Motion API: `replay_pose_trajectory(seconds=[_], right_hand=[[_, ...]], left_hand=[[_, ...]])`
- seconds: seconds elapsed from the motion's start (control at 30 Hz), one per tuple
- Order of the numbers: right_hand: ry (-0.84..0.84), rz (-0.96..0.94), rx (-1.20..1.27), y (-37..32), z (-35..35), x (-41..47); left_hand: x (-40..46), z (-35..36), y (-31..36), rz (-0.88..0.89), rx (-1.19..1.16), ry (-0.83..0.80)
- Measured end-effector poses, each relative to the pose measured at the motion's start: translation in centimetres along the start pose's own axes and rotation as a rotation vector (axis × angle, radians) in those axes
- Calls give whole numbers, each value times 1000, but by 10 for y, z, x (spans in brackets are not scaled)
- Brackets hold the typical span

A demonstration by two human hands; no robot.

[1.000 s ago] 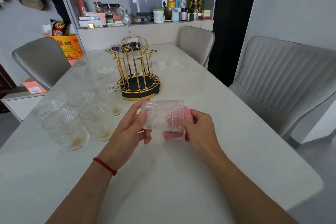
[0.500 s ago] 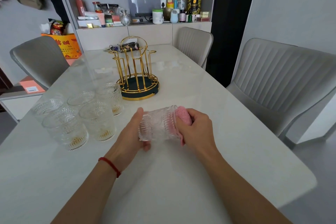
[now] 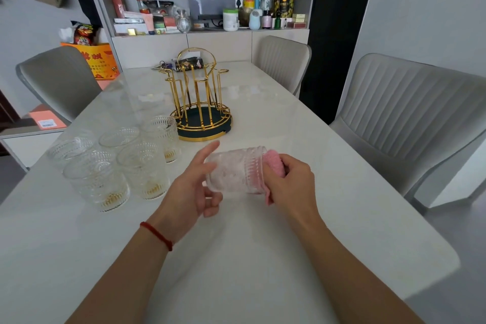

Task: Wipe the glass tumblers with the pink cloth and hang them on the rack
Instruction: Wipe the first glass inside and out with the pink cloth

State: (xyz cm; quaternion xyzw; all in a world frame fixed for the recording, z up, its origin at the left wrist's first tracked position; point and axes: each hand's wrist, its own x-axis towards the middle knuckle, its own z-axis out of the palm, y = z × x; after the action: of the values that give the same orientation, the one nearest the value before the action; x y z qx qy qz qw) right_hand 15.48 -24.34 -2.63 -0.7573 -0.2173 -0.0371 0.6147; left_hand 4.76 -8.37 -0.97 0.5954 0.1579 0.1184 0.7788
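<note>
A patterned glass tumbler point(image 3: 232, 172) lies sideways above the white table point(image 3: 236, 258), its mouth towards the right. My left hand point(image 3: 193, 188) holds its base end, fingers curled beneath it and the index finger stretched over the top. My right hand point(image 3: 289, 181) grips the pink cloth point(image 3: 274, 163), which is pushed against and into the tumbler's mouth. The gold wire rack point(image 3: 201, 102) on its dark round base stands behind the hands, with nothing hanging on it. Several more tumblers point(image 3: 97, 179) stand upright in a cluster at the left.
Grey chairs stand at the right point(image 3: 410, 123), far end point(image 3: 281, 63) and left point(image 3: 57, 79) of the table. Keys and a small pouch point(image 3: 184, 63) lie behind the rack. A cluttered sideboard point(image 3: 210, 23) runs along the back wall.
The tumbler has turned in my hands, its mouth tipping more to the right. My left index finger has lifted over the glass, and the cloth sits deeper at the mouth.
</note>
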Motion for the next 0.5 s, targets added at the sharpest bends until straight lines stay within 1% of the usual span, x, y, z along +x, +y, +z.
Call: replay_pose_trajectory(seconds=[0.07, 0.1, 0.13, 0.17, 0.2, 0.23, 0.27, 0.3, 0.37, 0.4, 0.43, 0.47, 0.5], right_hand=[[-20, 58, 48, 3, -1, 2], [-40, 67, 82, 3, -1, 3], [-54, 53, 96, 3, -2, 2], [-61, 22, 84, 3, -2, 1], [-65, -6, 67, 2, -2, 0], [-63, -19, 56, 2, -1, -1], [-54, -10, 42, 4, 0, 0], [-39, 15, 31, 7, 0, 1], [-31, 100, 48, 11, 0, 4], [-45, 132, 64, 12, -1, 5], [-59, 147, 75, 13, -1, 6], [-75, 145, 84, 11, -2, 6], [-85, 119, 84, 9, -3, 5]], left_hand=[[1, 1, -2, 159, 119, -20], [2, 3, -3, 184, 169, 17], [4, 6, -3, 152, 190, 85], [7, 9, -3, 78, 208, 166], [8, 10, -3, 5, 237, 218], [8, 11, -2, -52, 248, 237], [8, 11, -2, -85, 215, 226], [7, 9, -3, -82, 128, 186], [4, 3, -4, -9, -51, 54], [3, 0, -5, 58, -47, 9], [2, 0, -6, 132, 11, -3], [2, 1, -6, 189, 79, 21], [4, 4, -7, 204, 129, 81]])
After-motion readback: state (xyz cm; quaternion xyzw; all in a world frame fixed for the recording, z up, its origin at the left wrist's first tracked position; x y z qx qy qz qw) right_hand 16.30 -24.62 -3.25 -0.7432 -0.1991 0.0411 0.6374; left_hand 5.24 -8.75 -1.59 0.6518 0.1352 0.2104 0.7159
